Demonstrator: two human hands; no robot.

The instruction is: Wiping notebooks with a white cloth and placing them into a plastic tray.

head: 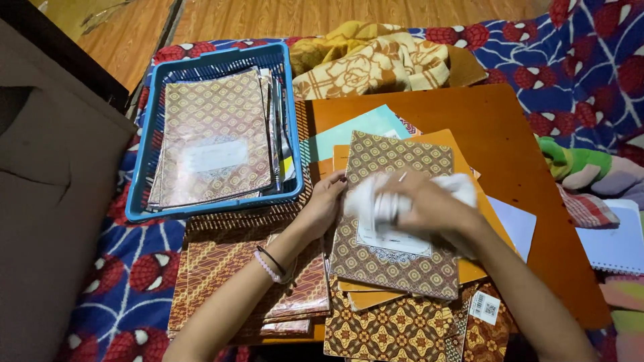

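On the orange counter (510,134), near its front middle, a patterned notebook (396,221) lies face up on top of a loose stack of orange and patterned books, with a white label on its cover. Right hand (429,208) rests on the upper part of that cover with its grip closed around a crumpled white cloth (382,198), pressing it against the notebook (hand and cloth are blurred, so finger detail is unclear). Left hand (325,204) sits at the notebook's left edge, fingers curled over that edge and touching it; grip is loose, holding the book by its side rather than clasping anything. Left wrist carries a black band and a pink bead bracelet (268,265). Just left of the notebook, a second pile of brown patterned books (221,268) lies under the left forearm. Behind that pile, a blue plastic basket (144,174) holds more patterned notebooks lying flat. A yellow patterned blanket (369,57) is bunched at the far edge of the counter. All of this sits on a blue and red printed bedsheet (577,60).
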